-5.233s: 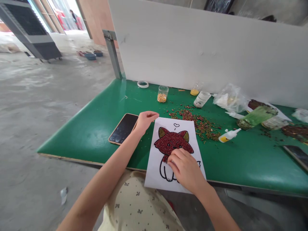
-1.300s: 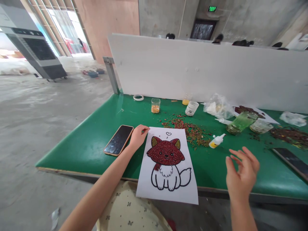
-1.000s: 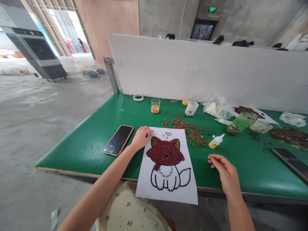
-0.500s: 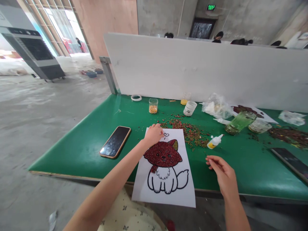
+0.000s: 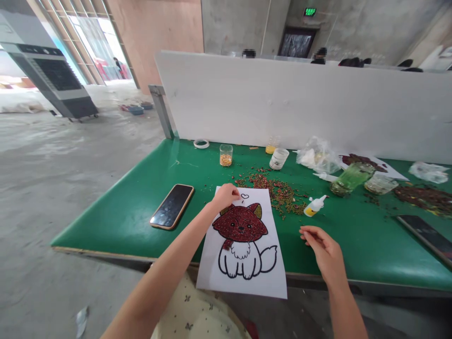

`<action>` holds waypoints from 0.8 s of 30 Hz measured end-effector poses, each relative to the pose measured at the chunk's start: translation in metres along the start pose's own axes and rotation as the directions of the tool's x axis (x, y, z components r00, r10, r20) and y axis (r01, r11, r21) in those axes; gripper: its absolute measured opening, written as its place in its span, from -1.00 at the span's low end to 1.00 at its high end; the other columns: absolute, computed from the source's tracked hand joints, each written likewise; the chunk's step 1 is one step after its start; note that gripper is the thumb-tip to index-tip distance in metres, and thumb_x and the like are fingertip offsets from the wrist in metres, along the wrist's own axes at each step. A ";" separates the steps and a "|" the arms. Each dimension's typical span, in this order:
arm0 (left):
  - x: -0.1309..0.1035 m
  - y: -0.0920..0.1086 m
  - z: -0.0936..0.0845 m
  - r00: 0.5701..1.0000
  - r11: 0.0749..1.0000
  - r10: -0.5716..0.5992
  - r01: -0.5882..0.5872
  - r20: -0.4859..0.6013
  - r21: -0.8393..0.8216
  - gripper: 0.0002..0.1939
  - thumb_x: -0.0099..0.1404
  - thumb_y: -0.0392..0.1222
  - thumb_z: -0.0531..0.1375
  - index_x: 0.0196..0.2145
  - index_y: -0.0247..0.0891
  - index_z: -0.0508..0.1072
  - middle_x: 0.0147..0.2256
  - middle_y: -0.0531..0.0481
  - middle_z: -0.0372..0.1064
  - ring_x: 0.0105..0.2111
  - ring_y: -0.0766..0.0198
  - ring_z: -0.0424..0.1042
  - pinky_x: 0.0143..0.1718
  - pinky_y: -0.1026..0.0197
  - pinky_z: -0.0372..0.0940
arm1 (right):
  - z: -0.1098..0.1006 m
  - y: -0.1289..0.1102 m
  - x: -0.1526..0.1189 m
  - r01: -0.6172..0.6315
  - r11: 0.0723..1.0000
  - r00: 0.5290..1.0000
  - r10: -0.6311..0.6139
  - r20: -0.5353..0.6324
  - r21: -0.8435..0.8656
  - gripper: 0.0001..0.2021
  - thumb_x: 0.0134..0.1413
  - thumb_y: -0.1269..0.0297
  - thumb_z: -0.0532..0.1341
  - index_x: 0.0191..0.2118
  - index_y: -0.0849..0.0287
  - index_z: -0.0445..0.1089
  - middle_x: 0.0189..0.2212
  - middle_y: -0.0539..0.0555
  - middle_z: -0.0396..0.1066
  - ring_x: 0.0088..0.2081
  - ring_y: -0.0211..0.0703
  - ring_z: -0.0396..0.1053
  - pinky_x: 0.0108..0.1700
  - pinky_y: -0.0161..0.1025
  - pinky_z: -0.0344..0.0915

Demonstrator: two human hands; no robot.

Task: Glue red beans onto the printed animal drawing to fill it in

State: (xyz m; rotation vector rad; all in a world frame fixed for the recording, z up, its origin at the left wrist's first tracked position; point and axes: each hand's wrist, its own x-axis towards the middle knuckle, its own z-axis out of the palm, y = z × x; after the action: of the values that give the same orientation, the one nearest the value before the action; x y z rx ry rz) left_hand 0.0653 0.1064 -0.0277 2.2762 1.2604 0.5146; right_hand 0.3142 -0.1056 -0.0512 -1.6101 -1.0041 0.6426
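Green table [image 5: 116,212], fox sheet [image 5: 242,252] at near edge; left hand [image 5: 226,195] over far end, right hand [image 5: 323,249] near white bottle [image 5: 313,207]; both curled, grips unclear.

Between our right hand [image 5: 323,247] and the paper [image 5: 243,252] runs a narrow strip of bare green table [image 5: 123,216] — room for us to slide through. Just ahead of that hand, the small white bottle [image 5: 314,207] blocks us, and loose seeds [image 5: 282,194] spread beyond it toward our left hand [image 5: 228,195]. Right of our right hand we have a wide stretch, up to the dark phone [image 5: 427,239]. Left of our left hand, a gap ends at the tan-edged phone [image 5: 172,207]; ahead stand the kernel jar [image 5: 226,156] and white board [image 5: 300,99].
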 end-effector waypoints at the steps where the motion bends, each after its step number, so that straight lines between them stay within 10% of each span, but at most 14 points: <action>1: 0.000 0.000 0.000 1.000 1.000 -0.004 0.004 -0.004 -0.011 -0.92 0.04 -0.31 0.24 -0.58 -0.26 0.51 -0.50 -0.02 0.41 -0.46 0.21 0.37 -0.38 0.22 0.25 | 0.000 0.000 0.000 0.004 1.000 1.000 -0.004 0.008 -0.006 -0.70 -0.06 0.07 0.26 -0.29 0.21 0.46 -0.32 0.15 0.48 -0.33 -0.08 0.44 -0.32 -0.20 0.41; 12: -0.014 0.002 -0.002 0.993 0.978 0.024 -0.047 -0.117 -0.203 -0.78 0.09 -0.48 0.08 -0.45 -0.26 0.46 -0.38 -0.04 0.43 -0.27 0.18 0.38 -0.17 0.14 0.23 | 0.001 0.000 -0.001 0.020 0.998 1.000 -0.021 -0.021 -0.056 -0.68 -0.05 0.05 0.24 -0.27 0.20 0.44 -0.32 0.15 0.48 -0.33 -0.07 0.45 -0.31 -0.18 0.40; 17: -0.034 0.019 -0.003 0.996 0.903 -0.019 -0.021 -0.089 -0.429 -0.82 0.13 -0.36 0.16 -0.25 -0.28 0.38 -0.48 0.04 0.43 -0.44 0.29 0.42 -0.33 0.22 0.30 | 0.017 -0.014 -0.011 0.203 0.948 0.969 -0.230 -0.089 -0.246 -0.73 0.04 0.10 0.19 -0.23 0.16 0.42 -0.27 0.13 0.47 -0.29 -0.08 0.42 -0.21 -0.14 0.36; 21: -0.059 0.038 -0.009 0.976 0.312 0.007 0.205 0.218 -0.928 -0.60 -0.01 -0.26 0.34 -0.21 -0.29 0.33 -0.46 0.02 0.46 -0.44 0.30 0.46 -0.29 0.19 0.33 | 0.053 -0.049 -0.022 0.425 0.872 0.905 -0.401 0.144 -0.244 -0.82 0.11 0.20 0.15 -0.20 0.11 0.40 -0.28 0.10 0.46 -0.30 -0.13 0.40 -0.22 -0.18 0.35; 24: -0.075 0.047 -0.014 0.949 0.118 0.005 0.311 0.314 -0.943 -0.51 -0.08 -0.25 0.40 -0.18 -0.29 0.34 -0.41 -0.02 0.49 -0.42 0.32 0.48 -0.26 0.23 0.33 | 0.079 -0.075 -0.025 0.544 0.817 0.834 -0.500 0.234 -0.193 -0.84 0.14 0.26 0.13 -0.16 0.09 0.37 -0.27 0.09 0.43 -0.28 -0.15 0.38 -0.21 -0.20 0.34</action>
State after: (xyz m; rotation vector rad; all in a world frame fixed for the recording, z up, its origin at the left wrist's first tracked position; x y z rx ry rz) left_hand 0.0515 0.0239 0.0041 0.9232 0.5872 0.6776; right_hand 0.2161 -0.0825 -0.0034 -1.4040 -1.6412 0.2787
